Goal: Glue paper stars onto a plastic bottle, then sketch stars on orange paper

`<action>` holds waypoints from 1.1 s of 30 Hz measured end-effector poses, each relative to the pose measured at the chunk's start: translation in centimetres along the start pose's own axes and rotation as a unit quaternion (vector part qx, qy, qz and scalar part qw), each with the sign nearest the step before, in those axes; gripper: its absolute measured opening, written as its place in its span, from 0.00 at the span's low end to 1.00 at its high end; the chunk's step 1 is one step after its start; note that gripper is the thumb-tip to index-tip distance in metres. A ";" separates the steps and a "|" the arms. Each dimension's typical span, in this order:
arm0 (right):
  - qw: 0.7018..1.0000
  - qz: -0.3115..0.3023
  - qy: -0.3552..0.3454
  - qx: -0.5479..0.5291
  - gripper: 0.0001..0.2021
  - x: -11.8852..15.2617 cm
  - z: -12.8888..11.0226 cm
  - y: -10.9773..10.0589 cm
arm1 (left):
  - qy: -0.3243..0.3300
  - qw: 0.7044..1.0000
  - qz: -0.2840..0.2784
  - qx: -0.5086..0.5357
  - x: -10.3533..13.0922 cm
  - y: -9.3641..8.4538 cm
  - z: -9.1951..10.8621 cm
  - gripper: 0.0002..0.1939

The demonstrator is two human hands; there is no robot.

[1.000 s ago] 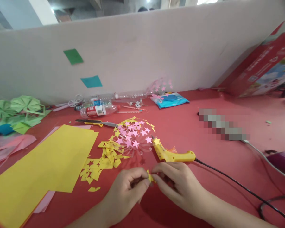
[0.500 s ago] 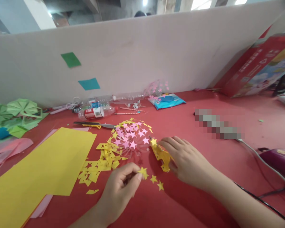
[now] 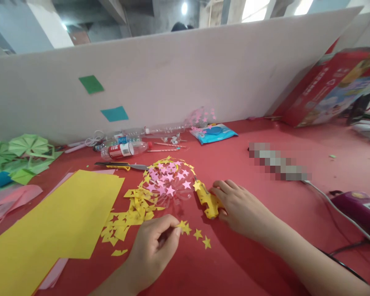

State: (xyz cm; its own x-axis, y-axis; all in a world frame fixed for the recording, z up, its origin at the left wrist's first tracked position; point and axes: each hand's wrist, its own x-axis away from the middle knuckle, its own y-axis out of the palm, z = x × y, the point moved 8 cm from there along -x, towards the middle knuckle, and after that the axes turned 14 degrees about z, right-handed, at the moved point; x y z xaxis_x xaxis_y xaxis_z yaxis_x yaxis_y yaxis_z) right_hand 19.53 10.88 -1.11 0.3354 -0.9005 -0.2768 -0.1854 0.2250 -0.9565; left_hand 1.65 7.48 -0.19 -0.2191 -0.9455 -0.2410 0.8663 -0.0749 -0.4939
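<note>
My left hand [image 3: 156, 242] is closed in a pinch, thumb and forefinger on the tip of a small yellow paper star [image 3: 181, 225]. That star overlaps a second one, and two more yellow stars [image 3: 206, 242] lie to the right on the table. My right hand [image 3: 239, 203] is wrapped round the handle of a yellow glue gun [image 3: 208, 199], which rests with its nozzle pointing away from me. Another yellow star [image 3: 197, 186] is at the nozzle end. Beyond both hands stands a clear plastic domed piece [image 3: 180, 197] covered with pink stars and edged in yellow ones.
Yellow scraps [image 3: 138, 207] and yellow paper sheets [image 3: 64, 213] lie at left. A utility knife [image 3: 117, 165], plastic bottles [image 3: 123, 150] and a blue wipes pack [image 3: 217, 133] are farther back. A white cord [image 3: 336, 201] runs along the right, near a purple object [image 3: 359, 207].
My left hand has drawn slightly left, and the pinched star now stands out from the one beneath. The glue gun has turned slightly in my right hand. The view has tilted a little.
</note>
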 end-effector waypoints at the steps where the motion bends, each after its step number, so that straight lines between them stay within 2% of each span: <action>1: 1.000 -0.009 0.006 0.001 0.14 0.0 0.1 0.0 | 0.012 1.000 0.000 -0.016 0.0 0.0 0.1 0.12; 5: 0.999 -0.025 0.011 -0.023 0.17 0.0 0.2 -0.1 | 0.036 0.998 0.007 -0.050 0.0 -0.1 0.0 0.13; 10: 0.997 0.048 0.025 -0.055 0.16 -0.1 0.9 -1.8 | 0.044 0.997 0.023 -0.053 -0.2 -0.4 0.0 0.13; 15: 0.999 -0.009 0.034 -0.025 0.17 -0.1 0.9 -0.6 | 0.068 0.996 0.035 -0.046 -0.2 -0.5 0.1 0.12; 19: 0.998 -0.007 0.056 -0.027 0.15 -0.2 0.9 0.0 | 0.062 0.996 0.053 -0.032 -0.3 -0.8 0.1 0.11; 21: 0.994 0.041 0.079 -0.061 0.14 -0.3 1.1 -1.0 | 0.053 0.996 0.075 -0.023 -0.2 -1.2 0.4 0.10; 24: 0.971 0.185 0.087 -0.122 0.14 -0.1 1.4 -4.1 | 0.043 0.989 0.140 -0.014 0.1 -2.3 0.9 0.09; 26: 0.942 0.281 0.059 -0.171 0.09 0.5 1.1 -6.2 | 0.027 0.983 0.182 -0.004 0.3 -3.1 1.0 0.09; 28: 0.912 0.340 0.002 -0.228 0.04 1.3 0.0 -7.6 | -0.004 0.979 0.201 0.021 0.4 -3.4 0.7 0.10; 30: 0.888 0.356 -0.077 -0.281 0.01 2.1 -1.7 -8.1 | -0.045 0.977 0.201 0.052 0.2 -3.5 0.1 0.11; 33: 0.874 0.320 -0.181 -0.317 0.07 3.2 -4.5 -7.5 | -0.089 0.976 0.174 0.094 -0.1 -3.1 -0.8 0.12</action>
State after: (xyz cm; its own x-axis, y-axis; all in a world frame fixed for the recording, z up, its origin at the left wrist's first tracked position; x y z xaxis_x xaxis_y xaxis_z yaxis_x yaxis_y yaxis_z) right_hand 17.86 4.68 5.63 0.2244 -0.4642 -0.8568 -0.8785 0.2842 -0.3840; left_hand -1.40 8.07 0.66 0.1710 -0.9628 -0.2094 0.9452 0.2203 -0.2411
